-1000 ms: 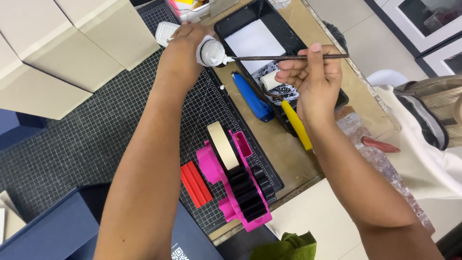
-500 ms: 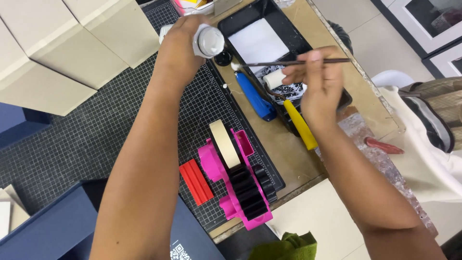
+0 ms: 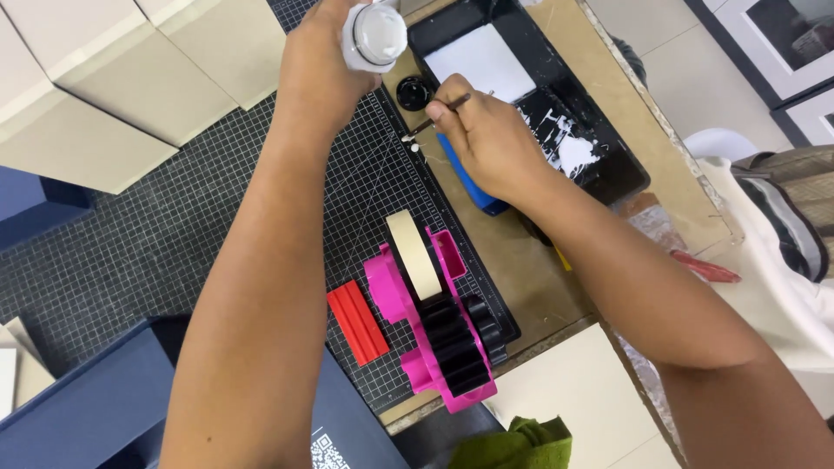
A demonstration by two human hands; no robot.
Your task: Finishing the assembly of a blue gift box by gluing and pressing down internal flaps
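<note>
The left hand [image 3: 326,74] is closed round a white bottle [image 3: 374,35], its fingers wrapped about the body so that the round grey-white end faces the camera. The right hand [image 3: 486,139] is curled into a pinch and grips a thin dark brush [image 3: 439,115] between thumb and fingertips; the brush slants down and away toward the left hand, its tip just over the dark gridded cutting mat [image 3: 174,234]. A small black round cap [image 3: 413,92] lies between the two hands, just below the bottle.

Beyond the right hand sits a black tray [image 3: 599,169] holding a white rectangular sheet [image 3: 480,62] and smears of white paste. A blue tool [image 3: 469,178] shows from under the right wrist. Nearer the person, between the forearms, stands a pink tape dispenser [image 3: 434,334] carrying a cream roll of tape [image 3: 415,254], with a red ridged block [image 3: 357,323] beside it. Cream boxes [image 3: 113,78] lie outward of the left hand, and a navy box [image 3: 78,408] bearing a small square printed code sits under the left forearm.
</note>
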